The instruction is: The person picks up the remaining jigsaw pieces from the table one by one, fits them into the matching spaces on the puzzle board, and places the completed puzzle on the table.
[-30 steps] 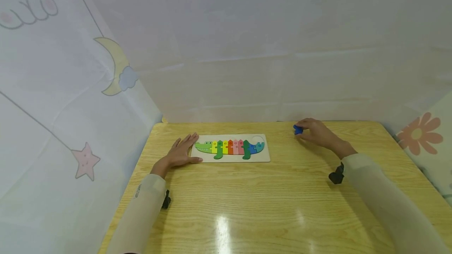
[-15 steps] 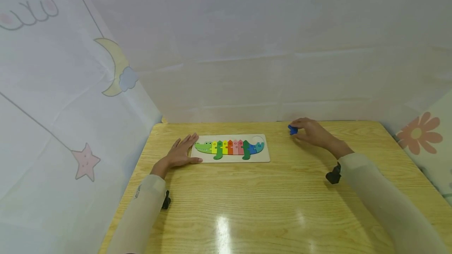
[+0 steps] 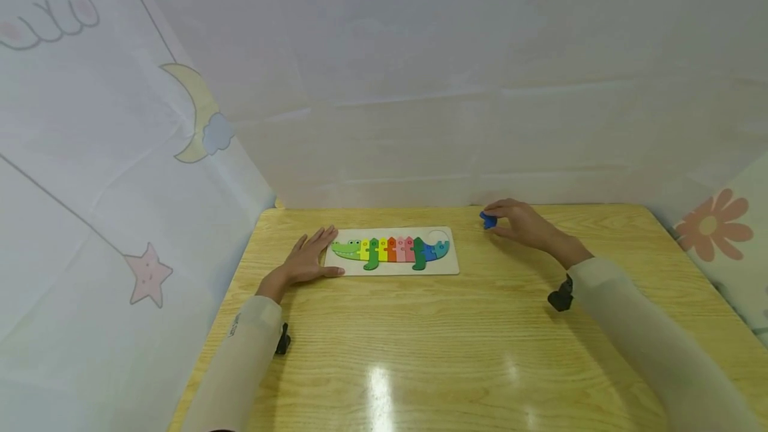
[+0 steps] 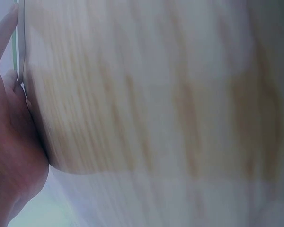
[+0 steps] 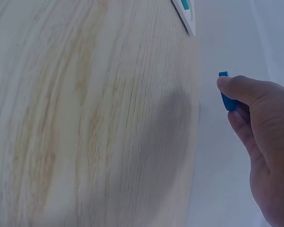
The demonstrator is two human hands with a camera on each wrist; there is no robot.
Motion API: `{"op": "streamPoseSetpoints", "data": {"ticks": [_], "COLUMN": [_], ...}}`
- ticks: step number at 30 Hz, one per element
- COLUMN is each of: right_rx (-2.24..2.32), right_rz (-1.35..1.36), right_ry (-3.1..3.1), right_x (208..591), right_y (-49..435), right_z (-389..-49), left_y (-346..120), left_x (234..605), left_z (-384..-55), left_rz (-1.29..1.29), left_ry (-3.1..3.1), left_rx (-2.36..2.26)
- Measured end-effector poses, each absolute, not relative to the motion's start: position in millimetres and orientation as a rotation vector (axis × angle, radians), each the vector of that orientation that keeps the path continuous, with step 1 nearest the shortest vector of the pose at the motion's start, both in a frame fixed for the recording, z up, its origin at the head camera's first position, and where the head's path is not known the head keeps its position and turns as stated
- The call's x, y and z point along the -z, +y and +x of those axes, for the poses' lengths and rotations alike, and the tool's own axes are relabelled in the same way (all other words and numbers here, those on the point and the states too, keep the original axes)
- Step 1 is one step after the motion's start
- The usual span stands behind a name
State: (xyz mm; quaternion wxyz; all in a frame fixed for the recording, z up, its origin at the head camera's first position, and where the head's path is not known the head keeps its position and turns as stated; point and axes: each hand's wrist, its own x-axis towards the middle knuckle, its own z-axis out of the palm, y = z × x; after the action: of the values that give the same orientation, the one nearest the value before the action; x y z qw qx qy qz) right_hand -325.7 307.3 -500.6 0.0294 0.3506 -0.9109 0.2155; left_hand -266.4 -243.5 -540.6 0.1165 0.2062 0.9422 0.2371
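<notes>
A white puzzle board (image 3: 348,271) lies toward the back of the table, bearing a crocodile (image 3: 390,252) of several coloured pieces. At the tail's upper end, a round pale outline (image 3: 439,236) of bare board shows. My left hand (image 3: 305,262) rests spread at the board's left end, fingers along its top corner and thumb on its lower edge. To the right of the board, my right hand (image 3: 521,224) pinches a small blue puzzle piece (image 3: 488,220) between thumb and fingers. The right wrist view shows that blue piece (image 5: 229,98) held above the table, its narrow side toward the camera.
The wooden table (image 3: 384,332) ends at the back against a white sheet wall (image 3: 384,119). Another printed sheet with a moon (image 3: 193,112) and a star (image 3: 149,275) hangs on the left. A flower print (image 3: 711,227) is at the right.
My right hand has moved left, closer to the puzzle board, carrying the blue puzzle piece. The left hand and the board have stayed in place.
</notes>
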Motion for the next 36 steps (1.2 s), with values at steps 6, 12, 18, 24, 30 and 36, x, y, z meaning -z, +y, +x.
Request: {"op": "streamPoseSetpoints", "data": {"ticks": [6, 12, 18, 24, 30, 36], "right_rx": [-0.672, -0.672, -0.636, -0.637, -0.6, -0.641], "right_rz": [1.118, 1.147, 1.159, 1.177, 1.231, 1.276], "right_ry": [-2.771, -2.747, -2.745, -2.759, -2.704, -2.665], "right_x": [500.4, 501.8, 503.4, 501.8, 503.8, 501.7], "right_y": [299.1, 291.9, 286.0, 278.6, 272.0, 265.1], "right_z": [-326.0, -327.5, -327.9, -326.5, -327.7, -329.5], "left_y": [-242.8, -242.3, -241.9, -241.7, -241.9, -242.2], "left_x": [540.5, 537.2, 535.6, 536.2, 536.7, 537.5], "left_z": [-266.5, -265.6, -264.8, -264.7, -264.9, -265.2], "left_rz": [0.616, 0.603, 0.594, 0.59, 0.592, 0.594], "left_ry": [2.755, 2.751, 2.754, 2.751, 2.741, 2.753], "left_rx": [-0.707, -0.708, -0.699, -0.699, -0.699, -0.7]}}
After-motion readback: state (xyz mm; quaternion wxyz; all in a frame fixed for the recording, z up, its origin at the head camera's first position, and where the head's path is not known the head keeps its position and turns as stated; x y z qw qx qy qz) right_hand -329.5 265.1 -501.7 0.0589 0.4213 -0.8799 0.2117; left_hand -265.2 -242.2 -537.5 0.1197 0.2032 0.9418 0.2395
